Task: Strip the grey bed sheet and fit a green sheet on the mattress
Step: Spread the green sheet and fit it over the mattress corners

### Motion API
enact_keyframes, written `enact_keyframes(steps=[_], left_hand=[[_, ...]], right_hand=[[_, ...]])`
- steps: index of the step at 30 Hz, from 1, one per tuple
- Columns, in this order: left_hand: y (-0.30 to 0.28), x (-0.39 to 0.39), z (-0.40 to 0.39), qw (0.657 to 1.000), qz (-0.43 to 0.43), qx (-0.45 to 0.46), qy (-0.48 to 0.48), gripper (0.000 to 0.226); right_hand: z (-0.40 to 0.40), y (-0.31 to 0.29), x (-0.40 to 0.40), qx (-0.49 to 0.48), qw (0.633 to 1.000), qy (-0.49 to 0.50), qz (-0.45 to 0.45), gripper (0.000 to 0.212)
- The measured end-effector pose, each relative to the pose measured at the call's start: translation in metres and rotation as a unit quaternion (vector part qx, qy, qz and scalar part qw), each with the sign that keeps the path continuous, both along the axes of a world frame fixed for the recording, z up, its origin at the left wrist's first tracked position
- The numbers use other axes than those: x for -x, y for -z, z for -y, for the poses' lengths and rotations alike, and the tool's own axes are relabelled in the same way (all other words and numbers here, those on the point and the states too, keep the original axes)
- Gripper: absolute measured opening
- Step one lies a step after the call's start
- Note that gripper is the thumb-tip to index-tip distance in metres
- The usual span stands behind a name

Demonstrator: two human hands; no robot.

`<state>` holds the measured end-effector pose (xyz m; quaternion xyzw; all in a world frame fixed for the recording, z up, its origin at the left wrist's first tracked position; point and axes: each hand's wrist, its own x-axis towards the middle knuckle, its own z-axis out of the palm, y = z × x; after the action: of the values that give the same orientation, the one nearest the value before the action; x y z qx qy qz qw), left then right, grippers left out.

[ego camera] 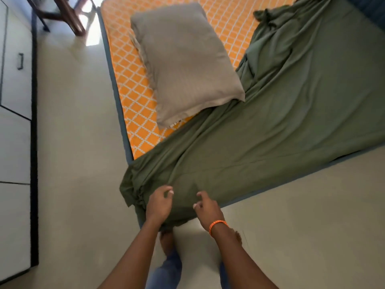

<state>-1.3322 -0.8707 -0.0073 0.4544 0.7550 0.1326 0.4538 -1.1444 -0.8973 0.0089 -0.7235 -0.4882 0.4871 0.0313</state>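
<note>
My left hand and right hand hover over the near corner of the mattress, fingers loosely curled and holding nothing, just above the green sheet. The sheet drapes over that corner and covers the right part of the bed. Farther off, a grey pillow lies on the bare orange-patterned mattress.

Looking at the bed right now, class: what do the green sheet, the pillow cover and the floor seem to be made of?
Green sheet: soft matte cloth, probably stretchy knit; it drapes in fine folds.
Pillow cover: matte grey-beige woven fabric, faintly ribbed, with a creased edge.
Floor: hard, smooth, glossy, likely polished tile or stone; it mirrors window light.
</note>
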Motion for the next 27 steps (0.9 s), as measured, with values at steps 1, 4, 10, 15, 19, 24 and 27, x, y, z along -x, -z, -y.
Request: enact_keyframes(steps=[1, 4, 10, 15, 19, 24, 27], left_hand=[[-0.011, 0.013, 0.007, 1.0, 0.025, -0.001, 0.003, 0.019], [-0.049, 0.045, 0.023, 0.999, 0.051, 0.0, -0.001, 0.025], [-0.125, 0.105, 0.035, 0.991, 0.116, 0.013, -0.066, 0.032], [-0.214, 0.145, -0.001, 0.977, 0.172, -0.049, -0.112, 0.026], [-0.256, 0.204, -0.041, 0.967, 0.204, -0.093, -0.124, 0.029], [-0.263, 0.323, -0.101, 0.961, 0.212, -0.104, -0.142, 0.029], [-0.251, 0.4, -0.136, 0.96, 0.187, -0.085, -0.19, 0.027]], right_hand=[[0.002, -0.011, 0.01, -0.005, 1.0, 0.008, -0.007, 0.037], [0.007, -0.04, 0.038, -0.024, 0.999, 0.036, -0.031, 0.032], [0.014, -0.102, 0.09, -0.059, 0.996, 0.018, -0.066, 0.016], [-0.03, -0.168, 0.14, -0.135, 0.986, 0.025, -0.096, 0.014], [-0.085, -0.205, 0.196, -0.171, 0.978, 0.025, -0.117, 0.012], [-0.165, -0.234, 0.306, -0.213, 0.965, 0.033, -0.148, 0.011], [-0.202, -0.239, 0.377, -0.226, 0.957, 0.059, -0.171, 0.014]])
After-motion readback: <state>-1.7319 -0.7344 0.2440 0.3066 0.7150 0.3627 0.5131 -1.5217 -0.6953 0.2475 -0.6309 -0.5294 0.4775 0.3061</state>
